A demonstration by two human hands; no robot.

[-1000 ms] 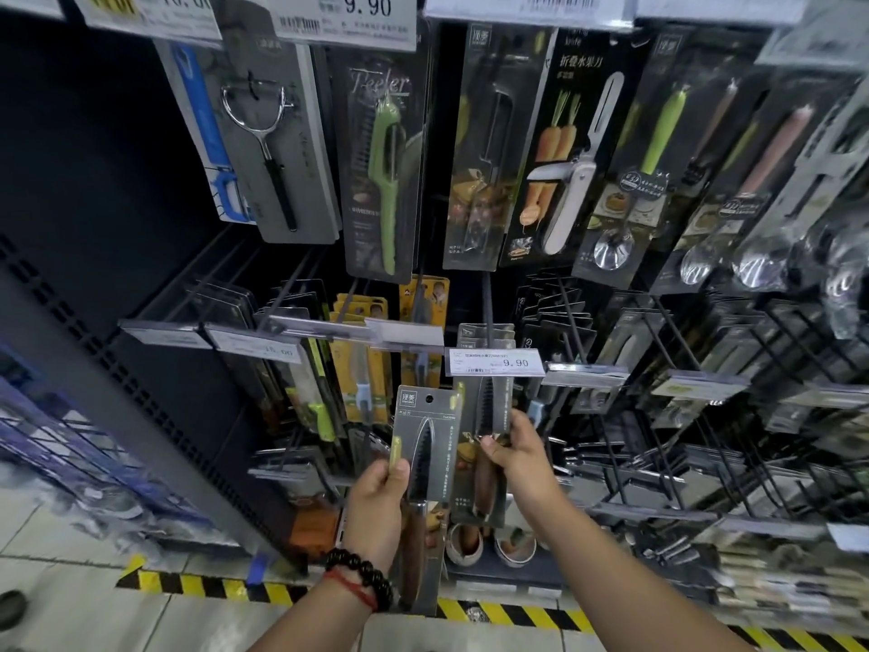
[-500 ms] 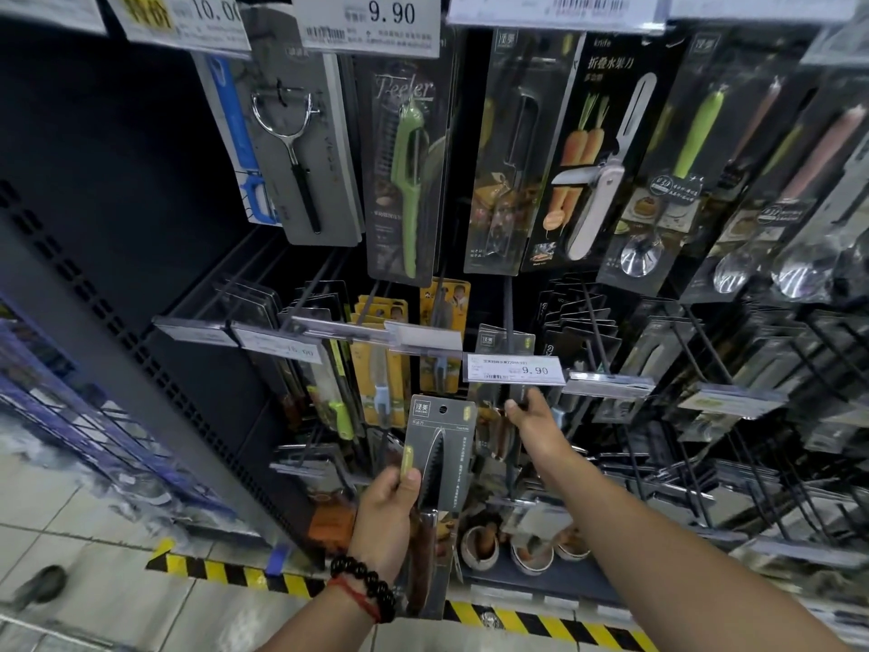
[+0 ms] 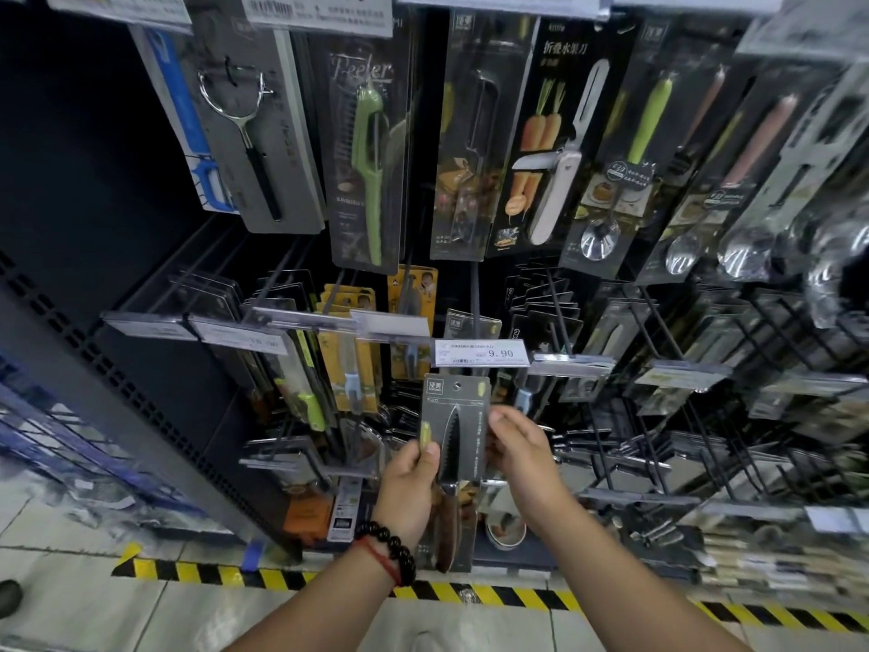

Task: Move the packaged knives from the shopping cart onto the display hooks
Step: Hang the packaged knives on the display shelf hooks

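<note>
Store aisle w/ a dark pegboard display; rows of display hooks (image 3: 475,294) carry carded peelers, spoons and knives, price tags clipped at the hook ends; tiled floor w/ yellow-black hazard tape (image 3: 470,592) below; no shopping cart in view.

Packaged knife (image 3: 454,444) is held up in front of the lower row, just under the 9.90 price tag (image 3: 479,352), apart from any hook so far. Left hand (image 3: 409,487) has its grip clamped on the card's left edge, thumb over the front near the small yellow-green mark; beaded bracelet (image 3: 390,550) on that wrist. Right hand (image 3: 522,449) pinches the right edge w/ fingertips (image 3: 496,418); so both grips are closed on the same pack. Two-sided hold prob. keeps the card flat and upright, hang hole at top pointed toward the hook behind the tag; judgement only.

Pack itself: tall narrow dark-grey card, small round hang hole centred near the top, logo box top left, yellow-green tab top right; dark serrated blade pointing up, brown wood-look handle below, partly hidden by the left hand. Matching cards seem to hang behind the tag, so this looks like the right hook.
</note>
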